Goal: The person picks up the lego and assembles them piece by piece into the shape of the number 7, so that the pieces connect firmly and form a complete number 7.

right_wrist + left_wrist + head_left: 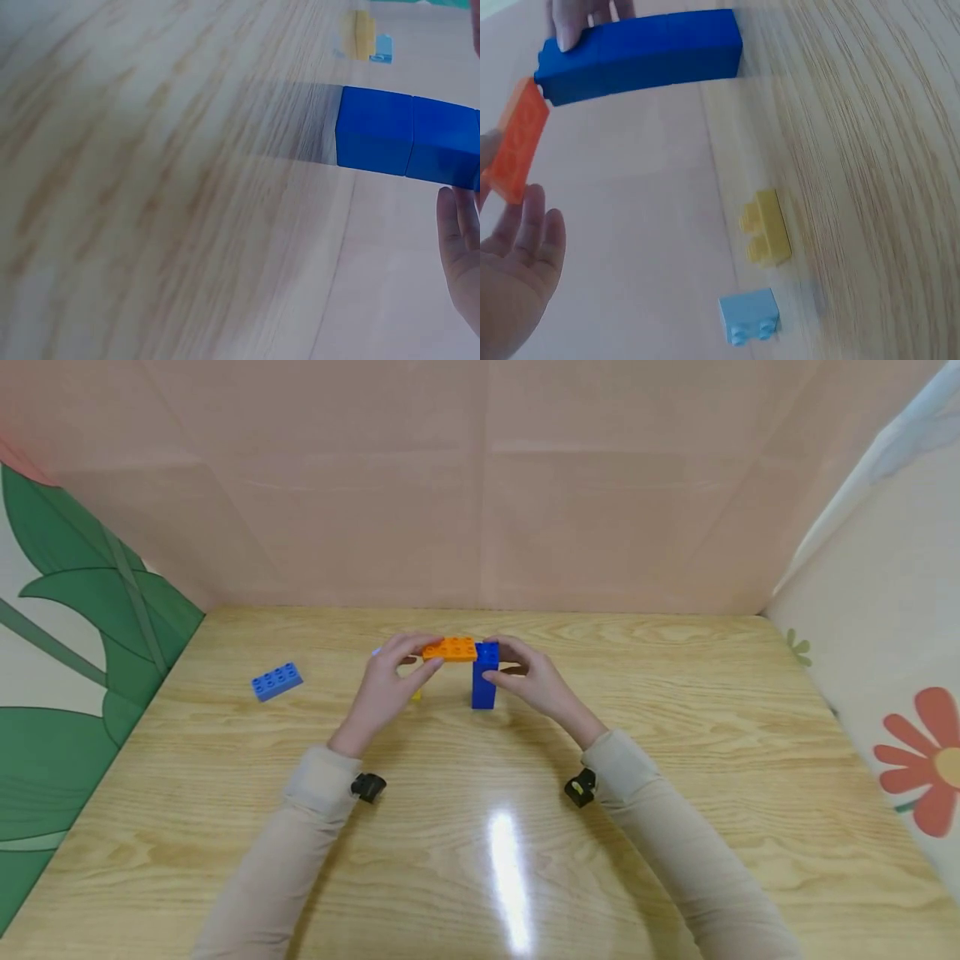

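An orange toy building brick (452, 649), flat with studs on top, is pinched between the thumb and fingers of my left hand (384, 678). It sits level with the top of a dark blue stack of bricks (483, 687), its right end overlapping the stack's upper left edge in the head view. My right hand (538, 678) grips that stack near its top, thumb in front and fingers behind. Upright on the table, the stack shows a seam between blocks (375, 131) in the right wrist view.
Left of both hands lies a blue eight-stud brick (277, 682) on the wooden table (675, 710). Behind the left hand, a yellow brick (772, 227) and a light blue brick (750, 310) show in the left wrist view. A pinkish backdrop (480, 527) rises at the table's far edge.
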### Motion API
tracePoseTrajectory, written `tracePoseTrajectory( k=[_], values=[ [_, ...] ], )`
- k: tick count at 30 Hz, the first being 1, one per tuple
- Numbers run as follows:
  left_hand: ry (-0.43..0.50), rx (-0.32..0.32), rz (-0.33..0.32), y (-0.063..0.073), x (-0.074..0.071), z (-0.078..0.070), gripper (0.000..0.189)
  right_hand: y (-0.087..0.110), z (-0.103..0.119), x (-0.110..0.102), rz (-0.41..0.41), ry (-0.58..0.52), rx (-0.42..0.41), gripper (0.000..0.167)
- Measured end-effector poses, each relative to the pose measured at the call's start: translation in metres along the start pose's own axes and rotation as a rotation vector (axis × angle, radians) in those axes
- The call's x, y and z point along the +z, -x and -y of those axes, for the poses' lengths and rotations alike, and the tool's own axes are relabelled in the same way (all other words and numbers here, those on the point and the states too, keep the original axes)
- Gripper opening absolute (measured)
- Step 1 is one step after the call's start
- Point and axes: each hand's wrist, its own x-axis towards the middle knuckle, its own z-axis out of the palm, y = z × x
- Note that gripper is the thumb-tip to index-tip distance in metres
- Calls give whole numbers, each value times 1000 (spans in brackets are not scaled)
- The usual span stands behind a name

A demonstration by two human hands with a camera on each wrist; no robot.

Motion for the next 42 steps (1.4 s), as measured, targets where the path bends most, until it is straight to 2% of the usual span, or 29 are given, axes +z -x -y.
tracePoseTrajectory(
  k=[3,7,16,19,24,27,34,38,42],
  values=[
    [31,4,-24,-1,3,-1,33,0,1,0,-3,3,-8,51],
    [45,-6,-22,-4,8,-5,34,0,1,0,-5,9,-13,51],
    [-47,-1,-4,-6,19,-7,38,0,0,1,-1,13,-24,53],
    [-100,50,12,-7,20,-7,35,0,0,1,3,15,-21,54],
    [-206,201,23,-8,21,-6,29,0,-1,1,-7,19,-37,56],
    [-255,254,25,-8,22,-5,28,2,-3,2,-45,59,-126,59],
    [-295,324,30,-8,23,-8,28,4,-5,7,-178,264,-450,63],
    [-293,319,49,-8,23,-10,28,3,-6,7,-211,350,-545,59],
    [-290,306,54,-7,23,-11,28,3,-6,6,-228,516,-637,59]
  ],
)
